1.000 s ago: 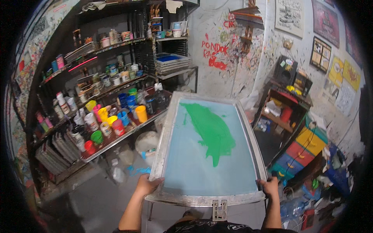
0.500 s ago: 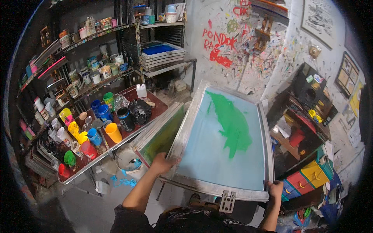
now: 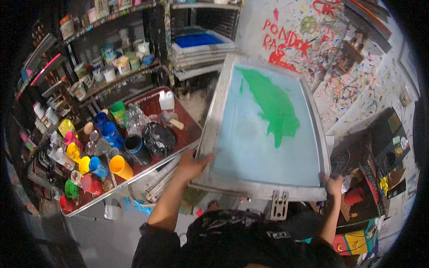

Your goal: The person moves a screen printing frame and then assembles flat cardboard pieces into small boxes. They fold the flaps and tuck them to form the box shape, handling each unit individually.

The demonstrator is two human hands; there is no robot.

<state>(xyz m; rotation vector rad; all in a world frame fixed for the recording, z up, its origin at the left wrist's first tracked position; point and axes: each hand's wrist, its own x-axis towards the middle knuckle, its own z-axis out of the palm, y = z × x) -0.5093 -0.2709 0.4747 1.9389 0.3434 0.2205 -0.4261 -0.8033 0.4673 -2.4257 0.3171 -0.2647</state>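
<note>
A large screen-printing frame (image 3: 257,191) spans the middle of the view, tilted, with its far end higher up in the picture. Its pale blue mesh (image 3: 237,149) carries a broad smear of green ink (image 3: 279,109) from the upper left toward the right. My left hand (image 3: 193,164) is closed on the frame's left side, thumb lying over the rim. At the near right corner, my right hand (image 3: 333,184) grips the edge. A metal hinge plate (image 3: 279,206) with slots hangs from the near rim, between my hands.
To the left stands a dark red table (image 3: 187,134) crowded with coloured cups, jars and a black plastic bag (image 3: 159,139). Behind it are paint shelves (image 3: 107,85) and a rack of stacked screens (image 3: 196,56). Coloured drawers (image 3: 355,241) sit at lower right, near a paint-spattered wall (image 3: 348,96).
The frame and both hands now sit higher and farther right in the picture. My view has shifted too, and the frames leaning left of the screen are now mostly hidden.
</note>
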